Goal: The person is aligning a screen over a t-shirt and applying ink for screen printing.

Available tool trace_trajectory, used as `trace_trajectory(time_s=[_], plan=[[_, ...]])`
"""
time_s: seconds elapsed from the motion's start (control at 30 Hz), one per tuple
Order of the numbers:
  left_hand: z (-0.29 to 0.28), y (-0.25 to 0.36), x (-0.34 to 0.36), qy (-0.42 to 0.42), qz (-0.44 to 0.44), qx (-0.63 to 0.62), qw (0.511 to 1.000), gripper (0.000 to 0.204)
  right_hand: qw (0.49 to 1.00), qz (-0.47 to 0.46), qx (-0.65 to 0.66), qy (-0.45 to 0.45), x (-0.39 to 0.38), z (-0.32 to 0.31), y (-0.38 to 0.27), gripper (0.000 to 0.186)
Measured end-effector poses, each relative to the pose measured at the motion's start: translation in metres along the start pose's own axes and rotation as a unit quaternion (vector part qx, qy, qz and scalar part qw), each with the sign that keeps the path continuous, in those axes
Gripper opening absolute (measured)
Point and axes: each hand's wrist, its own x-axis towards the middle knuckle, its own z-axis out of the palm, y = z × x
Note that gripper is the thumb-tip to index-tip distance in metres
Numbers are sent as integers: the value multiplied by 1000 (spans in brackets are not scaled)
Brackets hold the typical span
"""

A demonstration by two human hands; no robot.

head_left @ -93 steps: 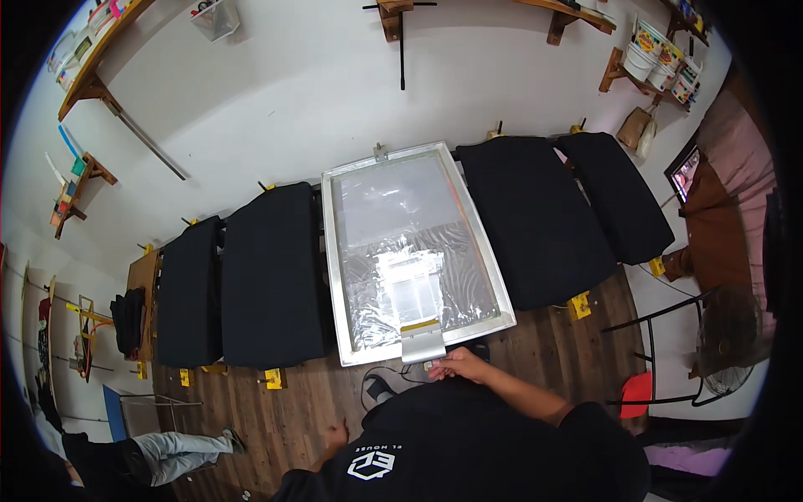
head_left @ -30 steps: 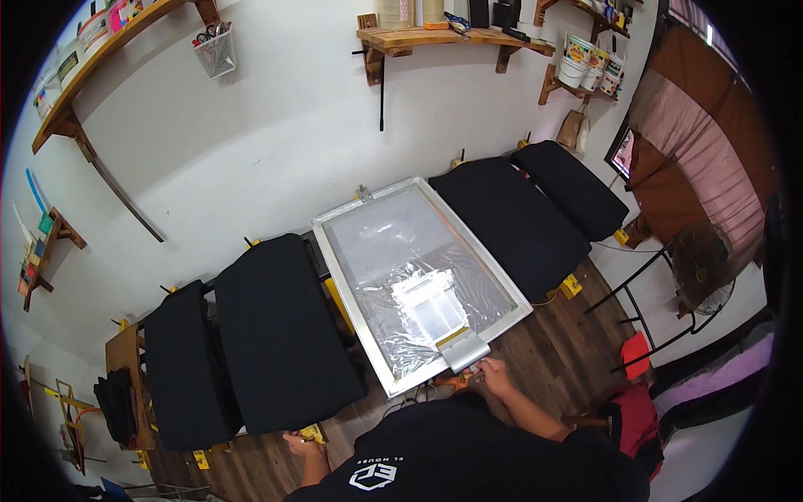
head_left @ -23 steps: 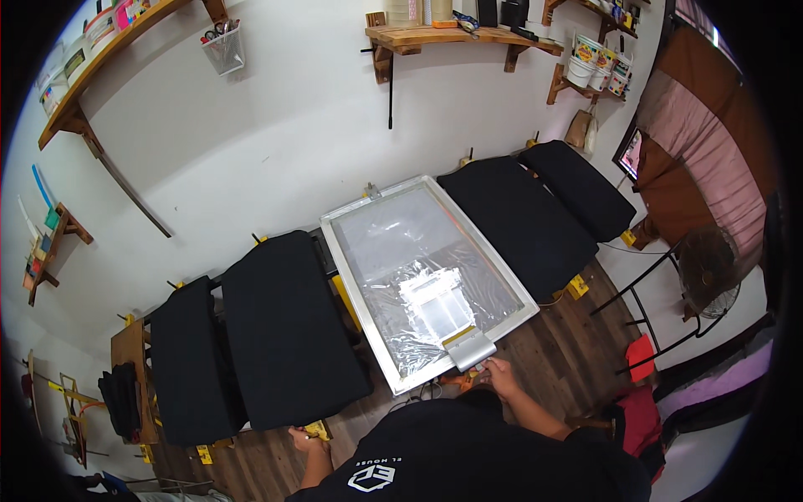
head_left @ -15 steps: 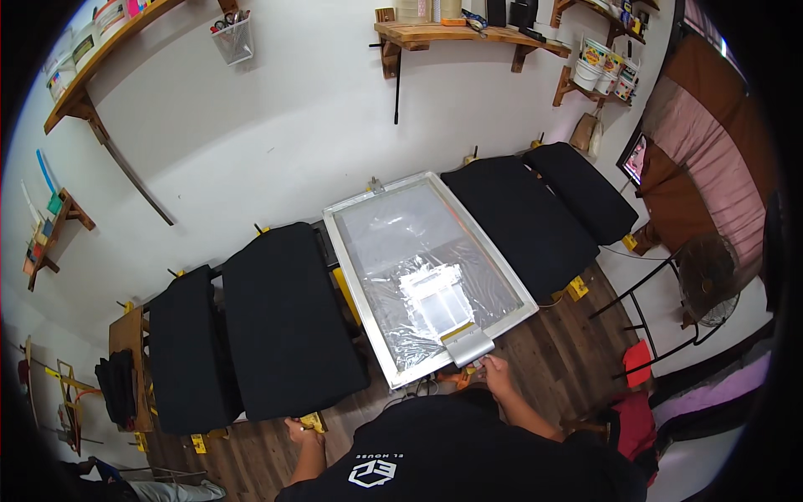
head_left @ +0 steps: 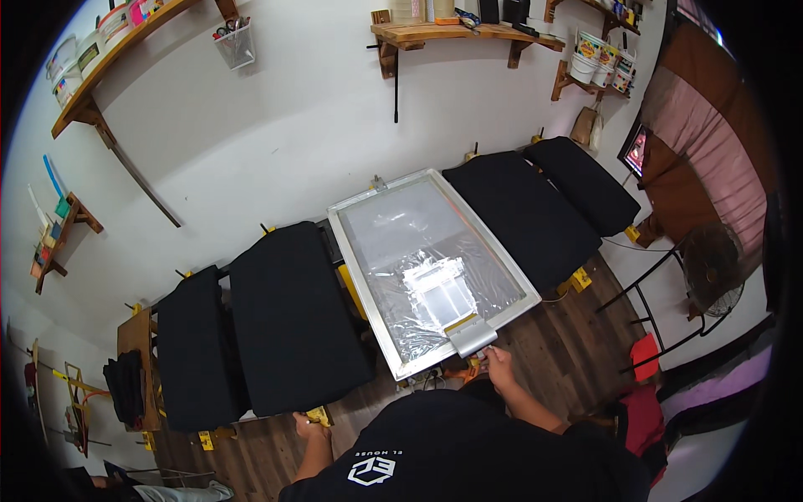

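Observation:
A silk-screen frame (head_left: 523, 303) with silvery edges and a clear, wrinkled film lies tilted among the black-covered boards. At its near end, a grey metal squeegee-like piece (head_left: 473, 338) overlaps the frame's edge. My right hand (head_left: 499, 368) is just below that piece, fingers closed at its lower corner; what they grip is partly hidden. Lower left, my left hand (head_left: 313, 428) is closed at the yellow bracket (head_left: 318, 416) under the near end of a black board (head_left: 293, 326).
More black-covered boards (head_left: 523, 217) stand to the right and left (head_left: 196, 343). Wooden shelves (head_left: 468, 35) with tubs line the white wall. A fan (head_left: 711, 272) stands at right, near a black metal stand (head_left: 644, 305). Folded dark cloth (head_left: 127, 386) lies far left.
The whole view has shifted slightly. Both hands remain at the same places on the board bracket and beside the grey metal piece; the frame and boards keep their arrangement.

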Motion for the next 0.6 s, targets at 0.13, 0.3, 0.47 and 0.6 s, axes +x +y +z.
trace_trajectory(time_s=[0.13,0.3,0.47,0.6], plan=[[-1,-3,10,-5,8,0,1000,31,1000,-13,0,10,-4,4,-2,23],[-5,-8,19,-7,28,21,999,29,1000,5,25,3,-5,4,-6,24],[1,-5,6,2,25,12,1000,28,999,-2,33,0,-4,3,-8,23],[-1,-4,10,-8,25,14,1000,28,999,24,43,-21,-7,4,-17,24]])
